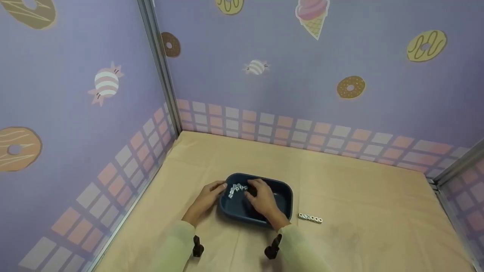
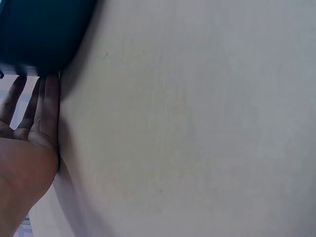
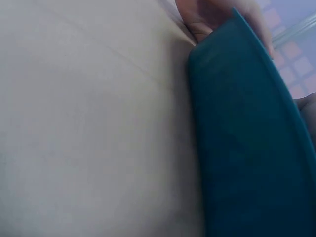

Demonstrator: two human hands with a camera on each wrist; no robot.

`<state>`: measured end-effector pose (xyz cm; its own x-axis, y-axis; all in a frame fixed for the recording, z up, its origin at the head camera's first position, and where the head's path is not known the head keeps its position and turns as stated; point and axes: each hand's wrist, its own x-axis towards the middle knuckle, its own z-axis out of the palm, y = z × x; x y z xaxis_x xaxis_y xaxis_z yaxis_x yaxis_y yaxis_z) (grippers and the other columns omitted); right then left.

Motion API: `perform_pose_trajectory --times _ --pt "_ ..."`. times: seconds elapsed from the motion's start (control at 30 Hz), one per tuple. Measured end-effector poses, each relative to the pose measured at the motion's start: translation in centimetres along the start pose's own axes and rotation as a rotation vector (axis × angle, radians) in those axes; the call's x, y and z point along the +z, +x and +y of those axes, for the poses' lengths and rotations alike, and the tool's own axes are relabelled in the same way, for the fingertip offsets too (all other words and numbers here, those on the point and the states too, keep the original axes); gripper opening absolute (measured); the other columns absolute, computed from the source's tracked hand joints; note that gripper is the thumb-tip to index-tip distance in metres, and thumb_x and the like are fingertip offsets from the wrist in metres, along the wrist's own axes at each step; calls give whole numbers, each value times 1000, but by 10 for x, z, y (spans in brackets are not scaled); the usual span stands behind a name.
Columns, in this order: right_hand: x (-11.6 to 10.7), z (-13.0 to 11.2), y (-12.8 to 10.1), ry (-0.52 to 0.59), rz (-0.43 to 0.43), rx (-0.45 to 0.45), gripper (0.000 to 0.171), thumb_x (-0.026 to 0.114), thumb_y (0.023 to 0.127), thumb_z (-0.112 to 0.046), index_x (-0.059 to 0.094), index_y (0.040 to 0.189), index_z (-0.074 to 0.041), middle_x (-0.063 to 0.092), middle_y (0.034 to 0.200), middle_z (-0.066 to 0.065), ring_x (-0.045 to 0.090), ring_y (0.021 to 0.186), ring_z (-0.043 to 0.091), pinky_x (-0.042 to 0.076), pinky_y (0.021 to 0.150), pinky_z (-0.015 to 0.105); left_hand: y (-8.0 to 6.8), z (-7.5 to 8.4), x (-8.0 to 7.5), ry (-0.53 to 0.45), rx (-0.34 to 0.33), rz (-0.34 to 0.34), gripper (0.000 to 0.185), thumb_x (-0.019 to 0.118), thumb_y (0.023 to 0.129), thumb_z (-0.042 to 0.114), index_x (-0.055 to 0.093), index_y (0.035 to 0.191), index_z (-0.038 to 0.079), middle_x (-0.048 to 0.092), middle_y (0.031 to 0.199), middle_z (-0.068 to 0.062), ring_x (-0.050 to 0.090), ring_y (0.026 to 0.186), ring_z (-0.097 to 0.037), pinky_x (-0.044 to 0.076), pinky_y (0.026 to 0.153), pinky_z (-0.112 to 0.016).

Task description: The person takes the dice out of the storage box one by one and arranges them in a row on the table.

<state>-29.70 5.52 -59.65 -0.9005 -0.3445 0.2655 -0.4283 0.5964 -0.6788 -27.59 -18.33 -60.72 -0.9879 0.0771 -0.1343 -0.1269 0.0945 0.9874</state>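
A dark blue rectangular tray (image 1: 286,200) stands on the cloth, with several small white dice (image 1: 237,188) bunched at its left end. My left hand (image 1: 206,197) is at the tray's left side; in the left wrist view its straight fingers (image 2: 48,106) touch the outer wall. Over the tray, my right hand (image 1: 262,200) reaches in, its thumb and forefinger bent and apart beside the nearest die (image 1: 245,187). Its other fingers are partly hidden. The right wrist view shows mostly the tray's outer wall (image 3: 242,128).
To the right of the tray, several white dice lie in a straight row (image 1: 310,218). A pale cloth (image 1: 378,211) covers the table. Purple walls (image 1: 280,87) with printed sweets rise at the back and sides, with metal posts (image 1: 160,64) at the corners.
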Motion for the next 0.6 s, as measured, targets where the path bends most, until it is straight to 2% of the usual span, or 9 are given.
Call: perform_pose_trajectory --times 0.13,0.27,0.43,0.6 --pt "0 1 0 -44 -69 13 44 76 99 -18 67 136 5 64 134 18 60 127 37 48 109 54 1 1 0 -6 -8 -14 55 61 109 41 58 148 3 59 148 -19 61 133 -34 53 106 -45" --pt "3 2 -1 -73 -105 24 35 77 98 -15 72 128 2 65 129 14 58 121 34 49 106 53 -1 1 -1 -26 -14 -29 51 59 110 37 58 149 4 59 147 -18 62 131 -33 54 104 -43" --pt "5 2 -2 -121 -106 13 20 81 93 -9 74 111 -5 64 111 6 57 106 27 53 94 50 -3 0 -2 -32 1 -32 50 59 111 36 59 148 4 60 146 -18 63 128 -32 55 101 -41" --pt "6 2 -2 -139 -122 23 14 81 92 -5 69 99 -7 59 97 2 53 92 22 52 83 45 -2 -2 -3 -49 16 -44 53 60 110 38 58 149 3 61 144 -19 65 126 -34 56 100 -40"
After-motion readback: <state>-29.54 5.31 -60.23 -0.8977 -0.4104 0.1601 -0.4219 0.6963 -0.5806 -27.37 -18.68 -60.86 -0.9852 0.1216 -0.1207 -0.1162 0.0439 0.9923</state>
